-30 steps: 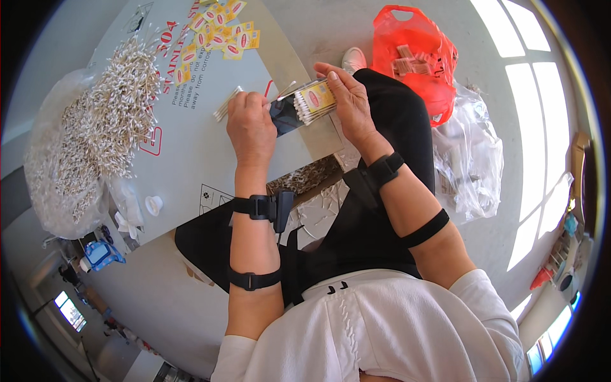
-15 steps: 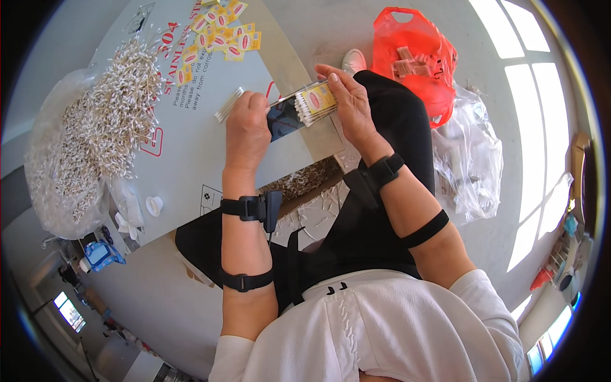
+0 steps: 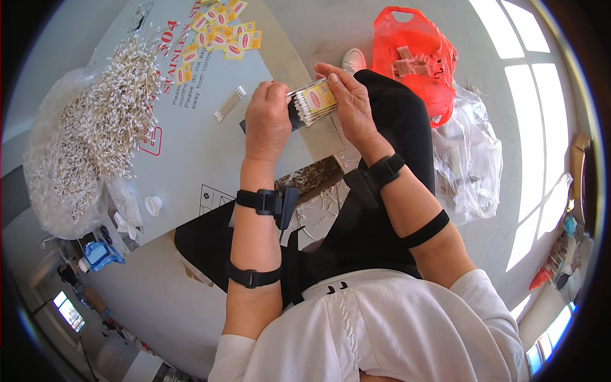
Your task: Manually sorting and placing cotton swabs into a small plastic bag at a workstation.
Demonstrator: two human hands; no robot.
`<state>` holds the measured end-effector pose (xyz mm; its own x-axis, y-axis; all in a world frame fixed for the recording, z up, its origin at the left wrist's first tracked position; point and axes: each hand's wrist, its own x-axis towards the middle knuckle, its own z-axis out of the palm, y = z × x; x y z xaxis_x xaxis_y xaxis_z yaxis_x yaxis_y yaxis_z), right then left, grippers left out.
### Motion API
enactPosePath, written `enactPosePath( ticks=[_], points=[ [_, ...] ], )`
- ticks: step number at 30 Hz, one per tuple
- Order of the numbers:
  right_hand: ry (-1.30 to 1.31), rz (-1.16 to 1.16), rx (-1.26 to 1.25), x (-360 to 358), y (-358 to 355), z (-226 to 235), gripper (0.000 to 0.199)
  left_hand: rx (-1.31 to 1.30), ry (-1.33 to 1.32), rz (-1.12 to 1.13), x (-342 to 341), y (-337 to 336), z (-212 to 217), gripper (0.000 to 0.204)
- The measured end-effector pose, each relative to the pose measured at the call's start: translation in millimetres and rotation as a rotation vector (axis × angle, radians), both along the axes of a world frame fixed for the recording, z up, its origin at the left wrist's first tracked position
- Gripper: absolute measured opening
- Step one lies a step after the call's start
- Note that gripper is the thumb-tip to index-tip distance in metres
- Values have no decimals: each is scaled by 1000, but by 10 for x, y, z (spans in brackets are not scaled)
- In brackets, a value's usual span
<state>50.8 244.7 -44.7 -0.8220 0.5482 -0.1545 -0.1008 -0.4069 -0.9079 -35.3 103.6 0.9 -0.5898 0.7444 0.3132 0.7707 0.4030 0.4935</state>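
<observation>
My right hand (image 3: 351, 102) grips a flat bundle of cotton swabs (image 3: 305, 113) with a yellow card (image 3: 318, 98) on it. The swabs' white tips point toward my left hand (image 3: 267, 118), which is closed in a pinch at the bundle's left edge. What its fingers hold, if anything, is too small to make out. Beneath the hands lies a dark flat piece (image 3: 295, 117), partly covered by my left hand. A few loose cotton swabs (image 3: 230, 104) rest side by side on the grey printed board (image 3: 191, 146), left of that hand.
A big heap of cotton swabs (image 3: 124, 108) spills from a clear plastic bag (image 3: 44, 184) at the left. Several yellow cards (image 3: 219, 38) lie scattered at the far side. On the floor at right are a red bag (image 3: 414, 54) holding bundles and a clear bag (image 3: 471, 159).
My left hand has moved right, from beside the loose swabs to the edge of the bundle, covering more of the dark piece. My right hand and its bundle have stayed nearly still.
</observation>
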Motion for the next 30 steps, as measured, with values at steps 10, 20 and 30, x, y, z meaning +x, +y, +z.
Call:
enactPosePath(
  ticks=[10,20,30],
  points=[
    [83,-28,-187,-4,-33,85,37,921,-888,233,507,403,-99,67],
    [71,-144,-443,46,72,132,42,957,-783,356,767,355,-118,65],
    [-264,-60,-412,124,327,71,31,925,-763,341,801,400,-112,59]
  ],
)
